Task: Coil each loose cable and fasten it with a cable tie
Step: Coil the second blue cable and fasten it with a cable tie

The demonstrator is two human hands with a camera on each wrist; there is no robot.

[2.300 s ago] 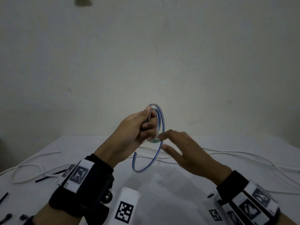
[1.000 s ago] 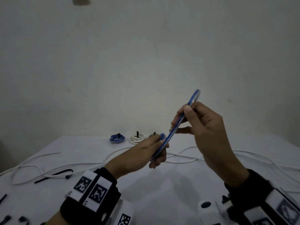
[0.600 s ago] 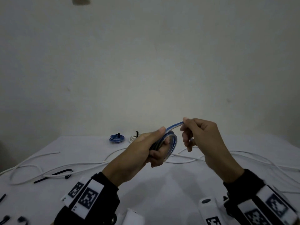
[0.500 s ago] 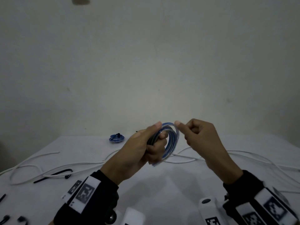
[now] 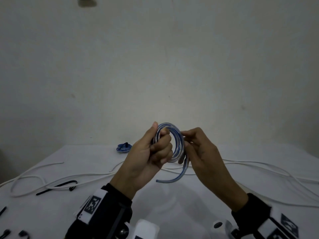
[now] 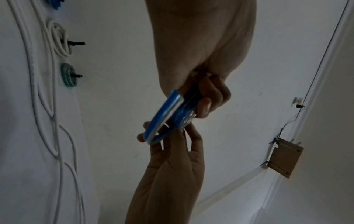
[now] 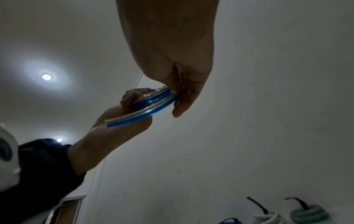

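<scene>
A blue-and-clear cable (image 5: 177, 144) is wound into a small coil held upright above the table. My left hand (image 5: 159, 133) grips the coil's left side, thumb on top and fingers curled through the ring. On the coil's right side my right hand (image 5: 187, 144) pinches the turns. A short free tail (image 5: 172, 180) curves down below the coil. The left wrist view shows the coil (image 6: 166, 115) edge-on between both hands. From the right wrist the coil (image 7: 153, 100) is pinched at my right fingertips (image 7: 182, 106), its cut end pointing left.
On the white table (image 5: 172, 213), a tied blue coil (image 5: 123, 147) lies at the back. A tied white coil (image 6: 59, 39) and a teal coil (image 6: 69, 75) lie beside it. Loose white cables (image 5: 51, 180) run across the table, and black cable ties (image 5: 57, 186) lie at the left.
My right hand has wound the long free length round into the coil in my left hand. The coil has more turns, and only a short tail hangs loose.
</scene>
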